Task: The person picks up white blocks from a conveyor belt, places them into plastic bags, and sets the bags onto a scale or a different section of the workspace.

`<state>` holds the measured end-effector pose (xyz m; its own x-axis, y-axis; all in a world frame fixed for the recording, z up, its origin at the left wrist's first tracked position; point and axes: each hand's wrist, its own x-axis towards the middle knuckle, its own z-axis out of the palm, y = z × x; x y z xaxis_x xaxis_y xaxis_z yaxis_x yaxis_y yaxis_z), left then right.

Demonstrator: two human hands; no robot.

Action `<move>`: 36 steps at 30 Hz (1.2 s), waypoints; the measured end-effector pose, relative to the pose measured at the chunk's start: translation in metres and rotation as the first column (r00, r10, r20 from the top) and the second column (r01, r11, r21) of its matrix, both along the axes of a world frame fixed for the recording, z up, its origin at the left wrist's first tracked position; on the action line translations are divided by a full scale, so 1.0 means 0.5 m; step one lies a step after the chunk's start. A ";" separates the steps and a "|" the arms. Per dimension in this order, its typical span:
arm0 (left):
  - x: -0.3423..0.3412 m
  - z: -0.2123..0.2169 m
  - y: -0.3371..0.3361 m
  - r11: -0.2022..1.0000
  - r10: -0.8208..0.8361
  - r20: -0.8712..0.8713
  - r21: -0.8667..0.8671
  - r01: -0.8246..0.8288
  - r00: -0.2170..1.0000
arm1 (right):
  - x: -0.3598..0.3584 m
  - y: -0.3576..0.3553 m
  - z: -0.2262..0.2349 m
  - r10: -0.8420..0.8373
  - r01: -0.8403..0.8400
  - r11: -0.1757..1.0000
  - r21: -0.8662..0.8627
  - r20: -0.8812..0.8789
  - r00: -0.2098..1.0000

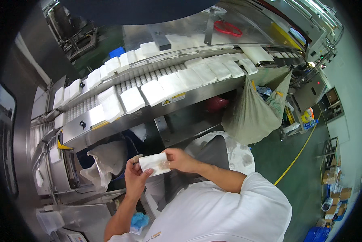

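Observation:
In front of my body, a small white folded pad [152,161], like a stack of wipes or tissue, is held between both hands. My left hand [135,177] grips its left end, with the thumb on the near edge. My right hand [182,160] pinches the right end, fingers closed around the corner. Beyond them, a steel roller conveyor [138,80] carries similar white folded pads [132,99] in two rows, several of them overlapping. The pad is apart from the conveyor, nearer to me and lower in the picture.
A grey cloth bag [251,115] hangs from the conveyor's near side at right. Below the conveyor at left stands a dark blue bin with a clear plastic liner [108,159]. A white round-topped object [240,155] is by my right elbow. A red ring [227,28] lies on the steel cover.

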<state>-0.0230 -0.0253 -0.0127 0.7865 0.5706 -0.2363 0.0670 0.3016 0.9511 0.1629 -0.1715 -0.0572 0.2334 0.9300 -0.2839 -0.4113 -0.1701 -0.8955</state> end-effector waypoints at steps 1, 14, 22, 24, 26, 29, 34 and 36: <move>-0.007 -0.005 0.001 1.000 0.010 0.002 0.014 -0.010 1.000 | -0.003 0.005 0.015 0.016 -0.016 0.999 -0.031 0.022 1.000; -0.012 0.004 0.006 0.996 0.048 0.008 -0.075 -0.047 0.999 | 0.002 0.010 0.034 0.035 -0.038 0.997 -0.070 -0.052 0.998; -0.005 -0.019 0.006 0.997 0.035 0.041 -0.066 -0.032 0.999 | 0.012 0.018 0.017 0.020 -0.022 0.999 -0.040 -0.036 0.999; 0.000 -0.022 0.004 0.999 0.041 0.031 -0.034 -0.040 0.999 | 0.019 0.017 0.009 0.038 -0.038 0.999 -0.001 -0.004 0.999; 0.011 -0.027 0.004 0.999 0.034 0.045 0.019 -0.035 0.998 | 0.023 0.013 0.005 0.008 -0.009 0.999 0.032 0.032 0.999; -0.001 -0.017 -0.005 0.993 0.063 0.049 0.102 -0.068 0.997 | 0.009 0.018 0.044 0.023 -0.022 1.000 -0.022 0.051 0.998; 0.000 -0.027 0.003 0.997 0.081 0.040 0.002 -0.081 0.996 | 0.016 0.023 0.030 0.048 -0.023 0.995 -0.094 0.270 0.962; 0.022 -0.034 0.004 0.997 -0.024 0.044 0.072 0.021 0.999 | 0.036 0.001 -0.050 -0.035 0.060 0.996 -0.066 0.333 0.942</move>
<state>-0.0119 -0.0236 -0.0298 0.8083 0.5666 -0.1600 0.0300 0.2317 0.9723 0.1809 -0.1708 -0.0820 0.3693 0.8947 -0.2511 -0.1033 -0.2290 -0.9679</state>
